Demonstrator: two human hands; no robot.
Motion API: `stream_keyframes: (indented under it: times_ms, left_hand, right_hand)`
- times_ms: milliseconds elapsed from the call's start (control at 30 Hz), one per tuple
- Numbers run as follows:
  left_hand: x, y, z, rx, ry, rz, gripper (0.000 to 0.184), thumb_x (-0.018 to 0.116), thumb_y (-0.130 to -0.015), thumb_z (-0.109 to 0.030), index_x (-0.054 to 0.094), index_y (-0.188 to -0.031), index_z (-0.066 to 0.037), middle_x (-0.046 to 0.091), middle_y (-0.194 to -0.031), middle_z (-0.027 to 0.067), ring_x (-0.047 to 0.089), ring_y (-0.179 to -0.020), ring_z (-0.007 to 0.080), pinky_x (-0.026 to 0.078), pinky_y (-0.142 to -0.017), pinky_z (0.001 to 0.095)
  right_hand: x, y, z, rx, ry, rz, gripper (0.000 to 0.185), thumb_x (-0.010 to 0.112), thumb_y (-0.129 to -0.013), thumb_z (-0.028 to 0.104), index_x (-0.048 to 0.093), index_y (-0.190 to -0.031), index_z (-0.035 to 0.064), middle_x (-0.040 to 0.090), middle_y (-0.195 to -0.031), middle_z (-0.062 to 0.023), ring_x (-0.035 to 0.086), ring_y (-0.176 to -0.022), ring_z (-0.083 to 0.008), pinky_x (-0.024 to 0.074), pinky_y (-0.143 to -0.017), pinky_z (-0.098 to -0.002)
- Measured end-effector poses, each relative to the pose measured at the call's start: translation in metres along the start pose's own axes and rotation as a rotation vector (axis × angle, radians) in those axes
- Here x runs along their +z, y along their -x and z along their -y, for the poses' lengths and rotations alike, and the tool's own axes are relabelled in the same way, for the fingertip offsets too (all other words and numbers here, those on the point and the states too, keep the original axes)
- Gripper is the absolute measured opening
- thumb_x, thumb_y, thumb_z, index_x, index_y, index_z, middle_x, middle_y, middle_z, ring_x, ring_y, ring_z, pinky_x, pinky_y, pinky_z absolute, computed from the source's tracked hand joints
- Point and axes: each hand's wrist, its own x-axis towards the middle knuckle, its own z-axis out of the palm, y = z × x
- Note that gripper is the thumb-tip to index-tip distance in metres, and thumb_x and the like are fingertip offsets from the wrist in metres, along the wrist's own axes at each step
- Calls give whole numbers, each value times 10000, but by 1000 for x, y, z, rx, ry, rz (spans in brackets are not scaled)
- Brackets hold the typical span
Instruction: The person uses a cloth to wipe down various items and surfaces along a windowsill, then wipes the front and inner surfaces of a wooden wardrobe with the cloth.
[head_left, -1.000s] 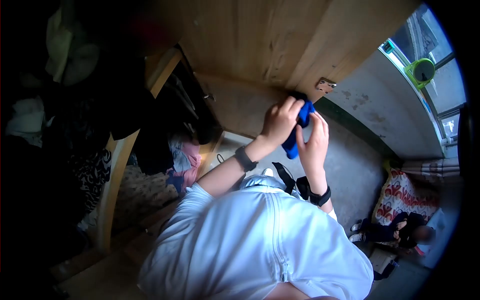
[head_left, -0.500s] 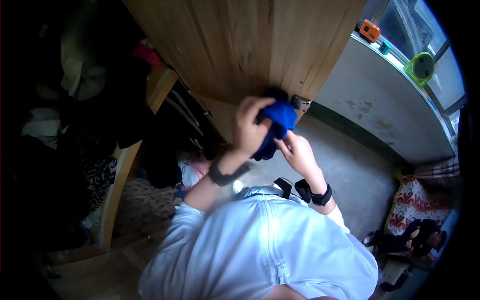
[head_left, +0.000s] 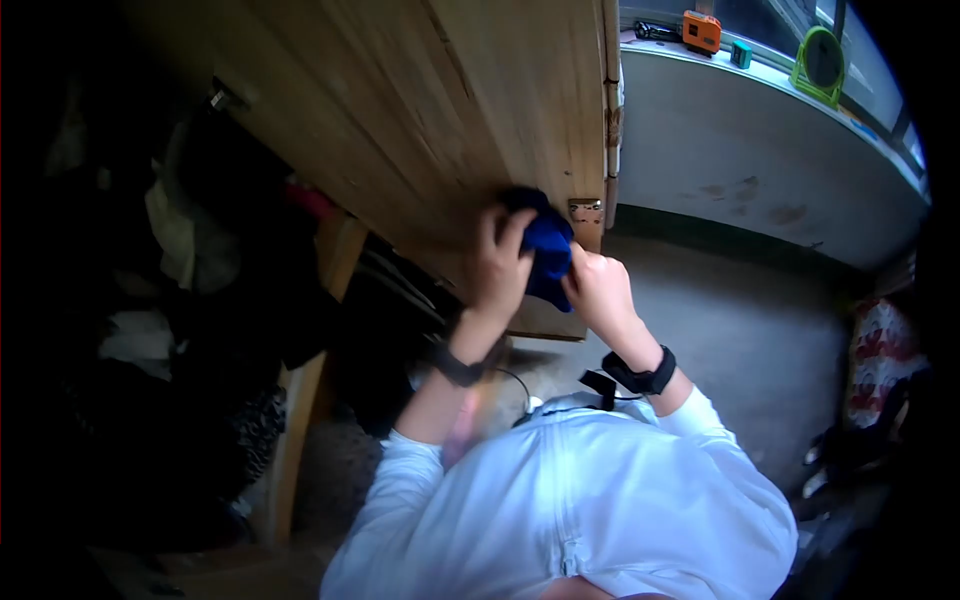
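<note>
A crumpled dark-blue cloth [head_left: 549,245], with a blackish part at its top, is held in front of a wooden panel; its exact kind cannot be made out. My left hand [head_left: 497,262] grips the cloth from its left side, fingers curled over the upper part. On the other side my right hand [head_left: 602,288] is closed on the cloth's right edge, with fingertips partly hidden. Each wrist wears a black band.
The wooden panel [head_left: 430,110] fills the upper middle, with a metal hinge [head_left: 585,210] near its lower corner. Dark clothes and a wooden post [head_left: 305,440] stand left. A windowsill holds an orange device [head_left: 701,32] and a green mirror [head_left: 820,65]. Grey floor [head_left: 720,330] lies right.
The view has shifted, and the wooden panel now reaches lower beside my hands. Both hands still hold the blue cloth; my right fingers have closed more tightly on its edge.
</note>
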Motion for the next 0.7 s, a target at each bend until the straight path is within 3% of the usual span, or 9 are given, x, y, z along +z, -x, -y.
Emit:
stream_keyframes:
  times_ms: [67,133,167,233,300,433,567,633,700]
  left_hand:
    - [4,4,11,22,72,12,498,671,-634,41,609,-1092,-146,523,-1108,148,559,-1002,349,477,-841,402]
    - [2,0,18,8,175,-48,540,666,-609,78,609,-1094,-151,531,-1101,134,550,-1006,353,463,-853,411]
    - [-2,-5,17,-10,171,-157,426,631,-651,86,621,-1042,-83,552,-1031,141,556,-987,326,454,-879,377]
    - [-25,-26,6,-21,218,-271,454,629,-643,97,614,-1064,-69,552,-1050,133,550,-1009,309,439,-898,388]
    - [-53,-54,-10,-2,111,-388,522,663,-632,79,601,-1121,-94,561,-1102,141,515,-1094,356,418,-928,425]
    - [-84,-96,-50,226,94,-544,526,585,-670,101,568,-1168,-66,507,-1147,154,492,-1098,338,381,-968,422]
    - [-72,-81,-37,192,73,-403,566,546,-705,69,560,-1238,-121,453,-1253,174,455,-1176,356,376,-992,433]
    - [-63,-74,-21,204,90,-346,577,538,-718,58,557,-1256,-149,439,-1284,171,466,-1170,362,393,-985,436]
    - [-61,-68,-16,190,103,-290,572,543,-717,58,564,-1247,-154,446,-1279,169,474,-1162,364,406,-971,435]
  right_hand:
    - [4,2,1,23,-45,41,133,609,-794,103,525,-858,24,616,-715,-189,631,-666,-353,516,-602,-432]
    - [2,0,7,31,-235,-69,116,597,-829,104,535,-879,20,614,-718,-196,629,-664,-355,507,-601,-430]
    - [-2,-8,11,21,-325,-123,109,591,-847,104,541,-889,17,613,-719,-200,627,-663,-356,502,-601,-428]
    - [-19,-27,26,105,-619,-177,99,582,-893,96,561,-936,9,607,-708,-188,616,-642,-338,473,-578,-389]
    - [-43,-50,45,49,-696,-225,91,574,-897,89,558,-924,4,600,-701,-183,615,-645,-325,471,-583,-373]
    - [-56,-76,80,-58,-781,-365,117,578,-878,75,542,-954,-7,608,-749,-191,622,-694,-324,478,-616,-366]
    - [-24,-64,81,-78,-832,-413,278,620,-843,112,507,-1068,-8,637,-863,-194,642,-808,-351,507,-719,-364]
    - [-18,-58,75,-49,-750,-326,419,653,-843,164,447,-1169,0,636,-873,-218,647,-817,-357,510,-721,-384]
    - [-22,-59,78,-27,-717,-397,505,667,-846,199,395,-1222,2,634,-870,-234,649,-801,-368,511,-701,-396]
